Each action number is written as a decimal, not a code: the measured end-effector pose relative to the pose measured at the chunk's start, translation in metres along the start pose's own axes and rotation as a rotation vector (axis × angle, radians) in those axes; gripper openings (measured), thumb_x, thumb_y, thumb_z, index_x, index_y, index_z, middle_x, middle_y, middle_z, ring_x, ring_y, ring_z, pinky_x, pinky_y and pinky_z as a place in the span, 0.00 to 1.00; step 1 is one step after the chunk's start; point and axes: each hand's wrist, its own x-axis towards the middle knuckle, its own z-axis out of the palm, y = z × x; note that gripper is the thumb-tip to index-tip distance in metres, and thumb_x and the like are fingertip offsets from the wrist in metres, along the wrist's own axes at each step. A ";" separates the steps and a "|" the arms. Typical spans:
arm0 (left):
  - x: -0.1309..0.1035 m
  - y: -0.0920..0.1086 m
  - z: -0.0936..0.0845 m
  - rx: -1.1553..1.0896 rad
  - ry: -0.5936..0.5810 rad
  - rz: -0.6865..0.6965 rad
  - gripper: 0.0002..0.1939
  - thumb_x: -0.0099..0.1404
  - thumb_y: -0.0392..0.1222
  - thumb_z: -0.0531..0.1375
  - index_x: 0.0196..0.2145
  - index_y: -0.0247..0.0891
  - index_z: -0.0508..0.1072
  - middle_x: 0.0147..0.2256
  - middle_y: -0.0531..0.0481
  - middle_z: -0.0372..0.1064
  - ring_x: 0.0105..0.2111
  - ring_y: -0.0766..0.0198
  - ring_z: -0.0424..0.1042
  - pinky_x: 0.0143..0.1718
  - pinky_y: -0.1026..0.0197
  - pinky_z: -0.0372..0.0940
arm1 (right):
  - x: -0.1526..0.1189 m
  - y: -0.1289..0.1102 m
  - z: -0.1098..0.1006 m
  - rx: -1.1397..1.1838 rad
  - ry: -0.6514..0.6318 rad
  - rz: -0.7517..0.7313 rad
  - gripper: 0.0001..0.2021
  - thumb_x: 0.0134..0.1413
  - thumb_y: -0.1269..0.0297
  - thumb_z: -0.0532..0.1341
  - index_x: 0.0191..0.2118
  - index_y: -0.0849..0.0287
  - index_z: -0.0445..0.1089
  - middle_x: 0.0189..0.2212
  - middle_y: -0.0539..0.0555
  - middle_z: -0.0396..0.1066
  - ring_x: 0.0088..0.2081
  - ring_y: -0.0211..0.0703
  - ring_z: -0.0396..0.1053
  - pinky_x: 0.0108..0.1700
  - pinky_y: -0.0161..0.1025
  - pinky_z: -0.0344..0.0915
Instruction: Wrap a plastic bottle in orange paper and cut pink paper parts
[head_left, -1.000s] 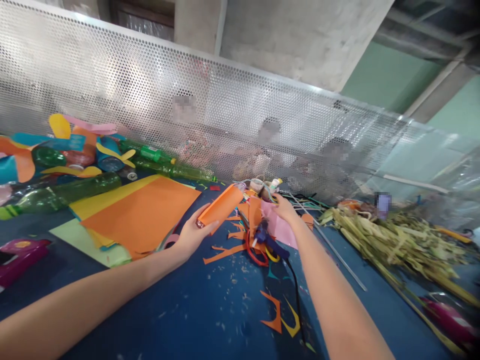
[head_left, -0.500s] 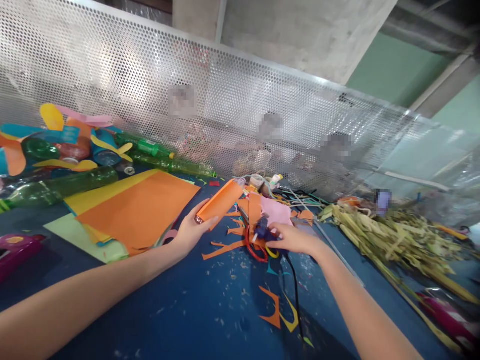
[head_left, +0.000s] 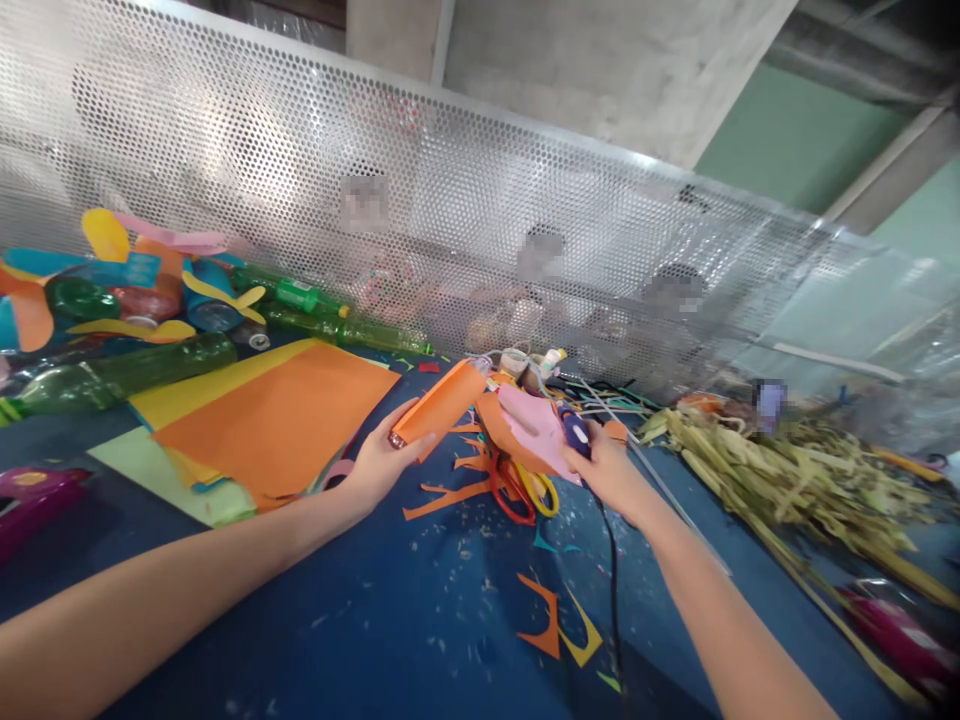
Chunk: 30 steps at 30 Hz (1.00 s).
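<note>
Left hand (head_left: 382,460) grips orange-wrapped bottle (head_left: 444,402); right hand (head_left: 611,470) grips glue gun (head_left: 576,430) at its 3 o'clock. Black cord (head_left: 614,570) should stay slack.

My left hand (head_left: 386,458) holds a slim bottle (head_left: 442,405) wrapped along its length in orange paper, clear plastic showing at its far end, which points away from me. Right of the bottle and apart from it, I grip a dark blue glue gun (head_left: 574,430) in my right hand (head_left: 606,468), its black cord (head_left: 614,575) running back toward me.
</note>
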 end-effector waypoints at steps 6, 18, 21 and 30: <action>0.000 0.000 0.000 -0.021 -0.007 -0.004 0.34 0.51 0.46 0.64 0.56 0.38 0.62 0.48 0.45 0.69 0.44 0.57 0.70 0.37 0.63 0.67 | -0.002 -0.007 0.018 0.459 0.084 0.075 0.14 0.48 0.52 0.58 0.26 0.58 0.63 0.16 0.47 0.60 0.21 0.38 0.60 0.26 0.36 0.59; 0.000 -0.002 -0.001 0.005 -0.001 0.007 0.36 0.53 0.46 0.64 0.58 0.39 0.59 0.49 0.44 0.68 0.44 0.58 0.70 0.36 0.64 0.67 | -0.024 -0.030 0.053 0.746 -0.160 0.208 0.14 0.44 0.56 0.64 0.36 0.57 0.72 0.38 0.53 0.73 0.44 0.48 0.69 0.47 0.45 0.67; 0.000 -0.001 -0.001 0.014 -0.005 0.007 0.36 0.53 0.46 0.64 0.58 0.40 0.59 0.50 0.45 0.67 0.44 0.58 0.70 0.34 0.65 0.67 | -0.020 -0.025 0.049 0.592 0.025 0.150 0.14 0.47 0.52 0.62 0.35 0.57 0.72 0.35 0.54 0.73 0.44 0.50 0.69 0.45 0.45 0.67; 0.002 -0.005 -0.001 0.018 -0.036 0.017 0.37 0.53 0.48 0.63 0.58 0.40 0.58 0.50 0.45 0.68 0.45 0.55 0.70 0.40 0.58 0.68 | -0.055 -0.055 0.055 0.540 -0.107 -0.169 0.18 0.57 0.48 0.52 0.33 0.60 0.66 0.22 0.51 0.66 0.26 0.40 0.65 0.33 0.38 0.64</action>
